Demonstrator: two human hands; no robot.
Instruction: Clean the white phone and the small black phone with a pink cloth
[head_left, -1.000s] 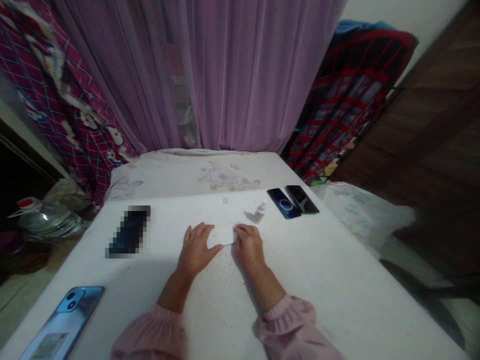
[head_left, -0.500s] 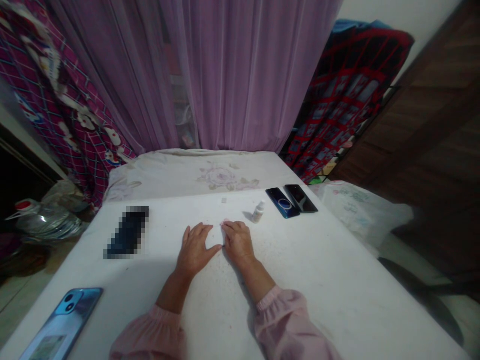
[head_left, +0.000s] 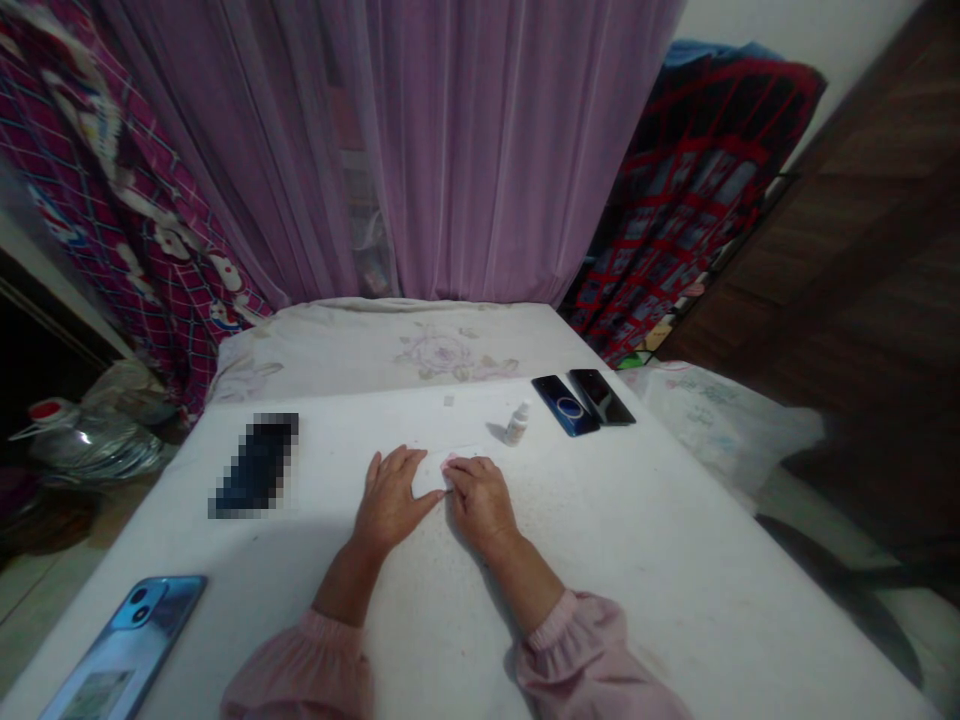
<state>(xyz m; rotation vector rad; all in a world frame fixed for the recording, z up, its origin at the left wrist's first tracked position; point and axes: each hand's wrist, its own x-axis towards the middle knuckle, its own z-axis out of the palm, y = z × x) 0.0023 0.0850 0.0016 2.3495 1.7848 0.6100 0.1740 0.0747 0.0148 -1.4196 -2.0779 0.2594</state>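
My left hand lies on the white surface with its fingers and thumb spread, holding nothing I can see. Close to its right, my right hand is closed, fingers bent together around a small pink piece. Only the edge of that piece shows, so its exact kind is unclear. A pale, thin-edged area, perhaps a sheet, lies between the hands, hard to tell from the white cover. Just beyond my right hand stands a small white bottle with a narrow cap. Fine crumbs are scattered by my right wrist.
Two dark phones, a blue one and a black one, lie at the back right. A light blue phone is at the front left, below a pixelated dark object. One small grey square sits near the back.
My right hand has slid slightly toward me and to the right, bringing the pink piece with it. My left hand has stayed in place.
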